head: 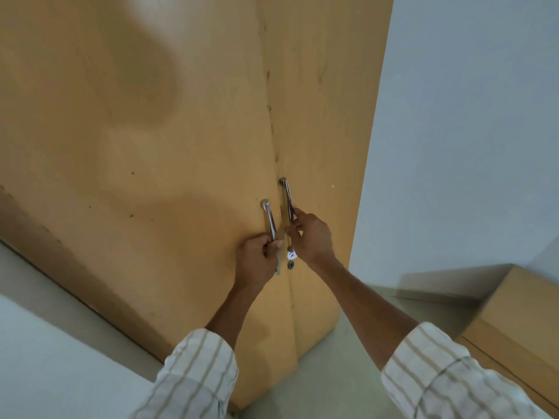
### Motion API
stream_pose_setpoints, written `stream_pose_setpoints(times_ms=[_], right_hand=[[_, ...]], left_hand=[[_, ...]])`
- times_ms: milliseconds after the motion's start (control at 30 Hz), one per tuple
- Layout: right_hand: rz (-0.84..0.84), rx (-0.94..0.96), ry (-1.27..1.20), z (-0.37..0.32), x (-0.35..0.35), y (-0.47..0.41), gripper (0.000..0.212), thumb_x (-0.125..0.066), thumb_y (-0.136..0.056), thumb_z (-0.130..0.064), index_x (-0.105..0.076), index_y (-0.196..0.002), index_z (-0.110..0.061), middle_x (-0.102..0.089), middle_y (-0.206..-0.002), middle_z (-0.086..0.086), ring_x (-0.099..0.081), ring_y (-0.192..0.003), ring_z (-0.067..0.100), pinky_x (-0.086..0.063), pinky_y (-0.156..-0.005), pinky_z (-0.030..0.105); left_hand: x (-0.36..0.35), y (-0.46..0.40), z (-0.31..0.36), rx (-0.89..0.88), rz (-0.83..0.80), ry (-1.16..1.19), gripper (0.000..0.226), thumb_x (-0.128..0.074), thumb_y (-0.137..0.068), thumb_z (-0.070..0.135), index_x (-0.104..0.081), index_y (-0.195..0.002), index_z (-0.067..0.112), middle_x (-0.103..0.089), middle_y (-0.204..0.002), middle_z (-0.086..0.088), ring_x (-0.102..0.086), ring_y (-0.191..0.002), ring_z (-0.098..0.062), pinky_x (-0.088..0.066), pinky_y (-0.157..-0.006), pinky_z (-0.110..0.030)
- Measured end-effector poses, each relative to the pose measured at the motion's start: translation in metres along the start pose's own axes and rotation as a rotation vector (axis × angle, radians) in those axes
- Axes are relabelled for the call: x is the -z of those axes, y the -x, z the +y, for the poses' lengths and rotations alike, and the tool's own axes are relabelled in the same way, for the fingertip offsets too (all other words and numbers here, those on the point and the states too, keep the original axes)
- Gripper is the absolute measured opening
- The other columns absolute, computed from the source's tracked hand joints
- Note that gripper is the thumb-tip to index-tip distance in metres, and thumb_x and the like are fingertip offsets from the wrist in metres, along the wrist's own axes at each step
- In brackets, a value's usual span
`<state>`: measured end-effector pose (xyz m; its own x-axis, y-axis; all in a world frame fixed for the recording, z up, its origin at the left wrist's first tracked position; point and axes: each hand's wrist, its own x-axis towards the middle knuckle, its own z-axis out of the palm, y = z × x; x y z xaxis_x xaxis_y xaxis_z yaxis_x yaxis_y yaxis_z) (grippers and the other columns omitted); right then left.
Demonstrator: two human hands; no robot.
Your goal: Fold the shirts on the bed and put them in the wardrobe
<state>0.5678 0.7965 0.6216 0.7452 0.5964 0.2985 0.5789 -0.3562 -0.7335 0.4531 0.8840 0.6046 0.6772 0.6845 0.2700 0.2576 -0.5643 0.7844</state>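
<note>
I had my left hand (pixel 257 261) curled round the left handle (pixel 270 220) and my right hand (pixel 310 235) round the right handle (pixel 287 201). Both wardrobe (pixel 181 146) doors were shut, so I judged I was set to pull them apart.

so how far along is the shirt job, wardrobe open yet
Not yet: both wardrobe doors look closed or barely parted. In hand: the left hand grips the left door handle and the right hand grips the right door handle, apparently set to pull. No shirts or bed are in view, so the folding can't be judged. Left: opening the doors and putting shirts inside.
</note>
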Motion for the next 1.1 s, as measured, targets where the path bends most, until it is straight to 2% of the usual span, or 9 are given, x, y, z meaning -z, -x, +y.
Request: stream_pose_setpoints(times_ms=[167,300,400,500,633,767,900,1000,1100], right_hand=[[0.012,-0.036,0.047,0.007,-0.002,-0.011,0.025,-0.056,-0.096,-0.026,-0.069,-0.116,-0.018,-0.072,-0.092,0.004,-0.067,-0.083,0.023,-0.053,-0.071,0.032],[-0.012,-0.086,0.046,0.010,-0.003,-0.011,0.029,-0.051,-0.099,-0.034,-0.071,-0.111,-0.016,-0.073,-0.085,0.003,-0.066,-0.077,0.024,-0.053,-0.070,0.032],[-0.004,-0.098,0.045,0.012,-0.006,-0.012,0.027,-0.052,-0.098,-0.032,-0.071,-0.109,-0.015,-0.071,-0.079,0.003,-0.065,-0.073,0.024,-0.051,-0.068,0.031],[0.001,-0.119,0.048,0.008,-0.007,-0.012,0.026,-0.052,-0.098,-0.030,-0.071,-0.107,-0.015,-0.072,-0.080,0.002,-0.066,-0.074,0.023,-0.050,-0.067,0.029],[-0.019,-0.134,0.061,0.003,-0.004,-0.007,0.028,-0.052,-0.099,-0.028,-0.068,-0.119,-0.017,-0.076,-0.092,0.003,-0.069,-0.084,0.023,-0.052,-0.073,0.030],[-0.035,-0.200,0.037,-0.004,-0.004,0.014,0.035,-0.055,-0.098,-0.030,-0.060,-0.131,-0.020,-0.075,-0.104,0.000,-0.068,-0.098,0.019,-0.047,-0.078,0.024],[0.033,-0.332,0.086,0.004,-0.007,0.058,0.037,-0.059,-0.096,-0.035,-0.060,-0.130,-0.021,-0.072,-0.110,-0.003,-0.067,-0.103,0.016,-0.048,-0.089,0.025],[0.093,-0.452,0.129,0.013,-0.003,0.108,0.036,-0.060,-0.094,-0.035,-0.061,-0.129,-0.023,-0.072,-0.111,-0.003,-0.067,-0.103,0.015,-0.050,-0.094,0.028],[0.162,-0.589,0.186,0.014,0.009,0.173,0.037,-0.059,-0.094,-0.033,-0.059,-0.130,-0.022,-0.070,-0.115,-0.002,-0.065,-0.108,0.016,-0.049,-0.097,0.029]], left_hand=[[0.002,-0.010,0.001,0.056,0.007,0.010,0.037,-0.064,-0.096,0.023,-0.052,-0.062,0.014,-0.050,-0.053,0.002,-0.042,-0.045,-0.003,-0.034,-0.046,-0.014],[0.002,-0.018,-0.002,0.072,0.029,-0.034,0.038,-0.064,-0.096,0.030,-0.057,-0.066,0.008,-0.056,-0.056,-0.008,-0.041,-0.050,-0.010,-0.034,-0.048,-0.020],[0.003,-0.021,-0.003,0.062,0.025,-0.061,0.036,-0.064,-0.095,0.031,-0.054,-0.064,0.016,-0.055,-0.054,0.000,-0.047,-0.051,-0.014,-0.035,-0.047,-0.017],[0.005,-0.025,-0.005,0.039,0.007,-0.066,0.035,-0.065,-0.094,0.033,-0.055,-0.065,0.018,-0.059,-0.055,0.001,-0.061,-0.054,-0.019,-0.044,-0.049,-0.025],[0.008,-0.025,-0.002,-0.029,0.010,-0.108,0.043,-0.065,-0.094,0.031,-0.043,-0.058,0.025,-0.043,-0.046,0.010,-0.038,-0.043,-0.005,-0.025,-0.042,-0.015],[0.012,-0.024,-0.007,-0.132,0.033,-0.140,0.044,-0.067,-0.093,0.025,-0.042,-0.057,0.016,-0.035,-0.044,0.009,-0.032,-0.041,-0.006,-0.019,-0.042,-0.020],[0.011,-0.028,-0.016,-0.143,0.021,-0.093,0.033,-0.065,-0.092,0.022,-0.058,-0.064,0.006,-0.059,-0.057,-0.013,-0.053,-0.054,-0.031,-0.029,-0.053,-0.028],[0.009,-0.029,-0.021,-0.169,0.014,-0.036,0.025,-0.062,-0.092,0.016,-0.065,-0.071,0.002,-0.068,-0.074,-0.023,-0.062,-0.068,-0.037,-0.045,-0.059,-0.036],[0.013,-0.029,-0.021,-0.112,-0.086,0.038,0.022,-0.061,-0.091,0.015,-0.064,-0.071,0.006,-0.069,-0.080,-0.022,-0.064,-0.075,-0.036,-0.048,-0.067,-0.037]])
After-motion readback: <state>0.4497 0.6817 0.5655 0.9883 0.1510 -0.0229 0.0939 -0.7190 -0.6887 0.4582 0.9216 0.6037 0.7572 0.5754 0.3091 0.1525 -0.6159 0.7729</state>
